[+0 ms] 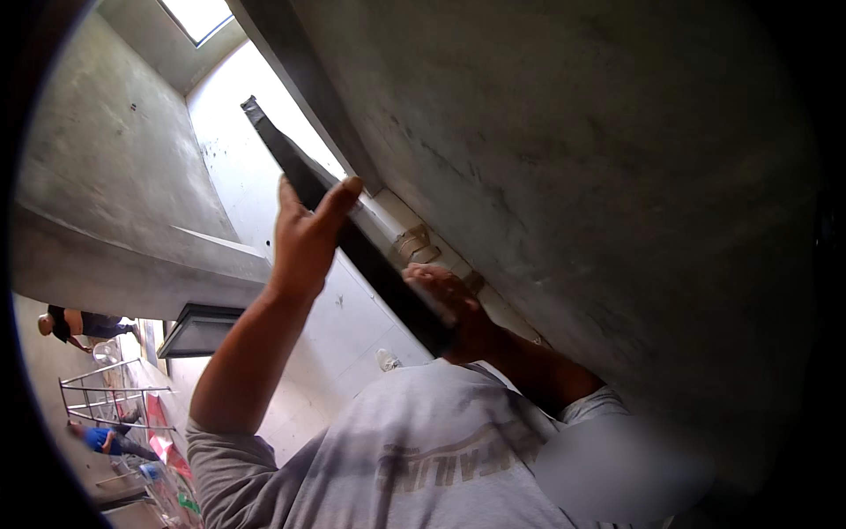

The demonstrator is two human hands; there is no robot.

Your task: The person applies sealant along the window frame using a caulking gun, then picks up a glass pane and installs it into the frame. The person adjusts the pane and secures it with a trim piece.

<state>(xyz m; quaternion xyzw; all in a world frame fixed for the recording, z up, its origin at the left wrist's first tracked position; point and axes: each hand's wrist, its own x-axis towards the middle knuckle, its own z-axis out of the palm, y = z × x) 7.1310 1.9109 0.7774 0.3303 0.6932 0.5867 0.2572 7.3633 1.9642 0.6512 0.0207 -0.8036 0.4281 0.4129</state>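
A long, narrow dark board or panel, seen nearly edge-on, slants from the upper left down to my chest. My left hand grips it around the middle, thumb showing on the near edge and fingers on the other side. Close to its lower end, my right hand holds the same piece; motion blurs those fingers a little. The far tip looks worn or wrapped. What the piece is exactly, I cannot tell.
A grey plastered wall rises close on my right. Along its foot runs a pale pipe with a fitting. Black panels stand at the left, beyond them a metal scaffold and two people.
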